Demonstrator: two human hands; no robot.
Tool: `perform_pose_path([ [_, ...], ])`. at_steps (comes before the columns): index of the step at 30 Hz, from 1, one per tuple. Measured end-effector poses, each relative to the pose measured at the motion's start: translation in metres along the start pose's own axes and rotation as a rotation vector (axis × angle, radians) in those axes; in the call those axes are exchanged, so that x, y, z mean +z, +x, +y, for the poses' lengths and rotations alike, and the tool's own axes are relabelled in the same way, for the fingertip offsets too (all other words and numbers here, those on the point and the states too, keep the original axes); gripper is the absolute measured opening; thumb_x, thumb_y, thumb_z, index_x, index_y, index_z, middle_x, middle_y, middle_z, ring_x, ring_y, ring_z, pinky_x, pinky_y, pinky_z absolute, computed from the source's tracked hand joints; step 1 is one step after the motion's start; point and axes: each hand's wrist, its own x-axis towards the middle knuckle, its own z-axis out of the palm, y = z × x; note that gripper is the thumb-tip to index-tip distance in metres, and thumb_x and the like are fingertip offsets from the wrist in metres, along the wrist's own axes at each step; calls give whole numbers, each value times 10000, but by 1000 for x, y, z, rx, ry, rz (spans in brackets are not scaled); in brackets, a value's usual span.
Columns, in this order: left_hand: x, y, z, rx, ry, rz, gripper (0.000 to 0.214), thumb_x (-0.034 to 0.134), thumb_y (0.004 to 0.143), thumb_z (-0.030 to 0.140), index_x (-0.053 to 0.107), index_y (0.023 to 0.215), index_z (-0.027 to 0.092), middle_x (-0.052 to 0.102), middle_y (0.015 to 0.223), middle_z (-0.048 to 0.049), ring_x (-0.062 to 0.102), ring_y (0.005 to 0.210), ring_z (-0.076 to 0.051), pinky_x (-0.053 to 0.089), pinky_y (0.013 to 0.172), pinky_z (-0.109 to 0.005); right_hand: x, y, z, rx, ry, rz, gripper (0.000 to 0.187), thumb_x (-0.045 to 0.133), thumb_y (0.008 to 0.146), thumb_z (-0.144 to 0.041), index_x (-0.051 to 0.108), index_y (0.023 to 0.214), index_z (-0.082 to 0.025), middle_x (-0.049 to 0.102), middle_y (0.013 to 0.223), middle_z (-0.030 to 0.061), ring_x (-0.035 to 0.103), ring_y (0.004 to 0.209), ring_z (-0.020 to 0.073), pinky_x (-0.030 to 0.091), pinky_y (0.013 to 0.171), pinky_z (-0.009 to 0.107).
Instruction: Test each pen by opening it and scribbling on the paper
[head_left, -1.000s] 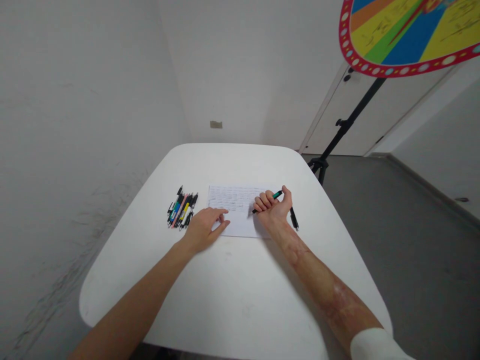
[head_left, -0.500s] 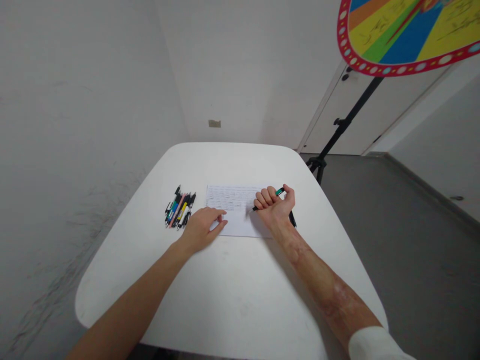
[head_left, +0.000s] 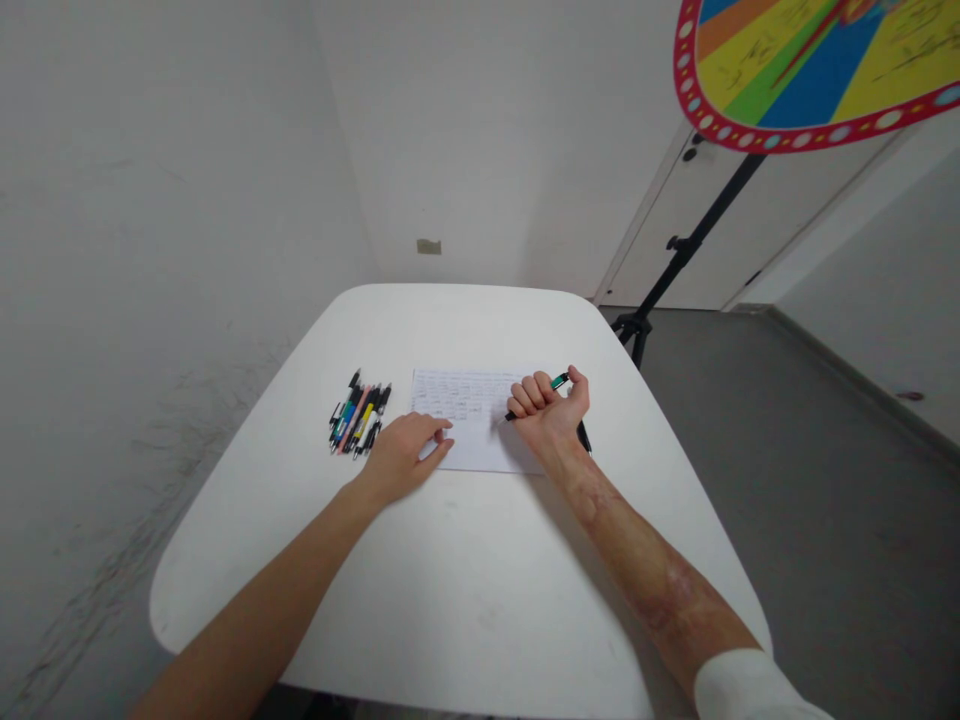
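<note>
Slim pen (head_left: pixel 559 381) in a curled right hand (head_left: pixel 551 415)

Right of centre, fingers are enclosing the pen, which is likely feeling light, stiff and smooth; mid-barrel is probably offering the best hold. The left hand (head_left: pixel 409 450), thumb apart, is covering the lower-left corner of the paper (head_left: pixel 484 450). Tabletop (head_left: pixel 465 560) is giving room toward the bottom edge.

So your table (head_left: pixel 480 570) is white with rounded corners, and the wall (head_left: pixel 187 200) left of it is pretty scuffed up. Beyond the table you've got a plain pale far wall (head_left: pixel 465 120) with a little beige patch (head_left: pixel 429 247). Past the table's far right corner, a black stand (head_left: pixel 679 262) carries a colourful wheel (head_left: pixel 787 75), white door (head_left: pixel 724 245) behind. Grey floor (head_left: pixel 720 430) to its right, light's kinda soft.
</note>
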Motion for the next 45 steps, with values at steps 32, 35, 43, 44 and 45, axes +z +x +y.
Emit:
perform_pose_path([
  [32, 0, 0, 0, -13, 6, -20, 183, 629, 1098, 330, 723, 1220, 230, 785, 1009, -70, 735, 958, -243, 581, 918, -418, -1, 11, 6, -10, -231, -31, 493, 689, 1016, -574, 417, 753, -258, 370, 581, -86, 285, 451, 107, 243, 375, 221],
  [35, 1, 0, 0, -17, 2, -18, 184, 640, 1092, 326, 723, 1223, 228, 786, 1012, -70, 736, 958, -247, 582, 920, -422, -3, 14, 7, -145, -415, -2, 513, 706, 1019, -621, 477, 748, -249, 510, 642, -47, 463, 535, 125, 409, 453, 223],
  [43, 2, 1, 2, -19, -3, -11, 175, 636, 1099, 323, 717, 1212, 216, 785, 998, -69, 735, 958, -248, 583, 912, -427, -31, -16, -39, -550, -1065, -85, 444, 741, 996, -680, 746, 951, -239, 574, 667, -32, 465, 540, 123, 375, 460, 241],
  [44, 2, 1, 2, -18, -1, -12, 177, 634, 1099, 323, 718, 1214, 218, 785, 998, -69, 736, 959, -248, 583, 913, -426, -36, -23, -51, -621, -1163, -112, 409, 707, 1029, -649, 772, 1031, -245, 649, 737, -6, 543, 588, 141, 453, 517, 265],
  [45, 2, 1, 2, -17, 1, -14, 178, 633, 1100, 323, 719, 1216, 219, 786, 998, -69, 736, 961, -248, 584, 914, -426, -42, -29, -63, -670, -1281, -135, 370, 690, 1050, -607, 789, 1119, -257, 724, 846, 25, 615, 658, 163, 525, 592, 298],
])
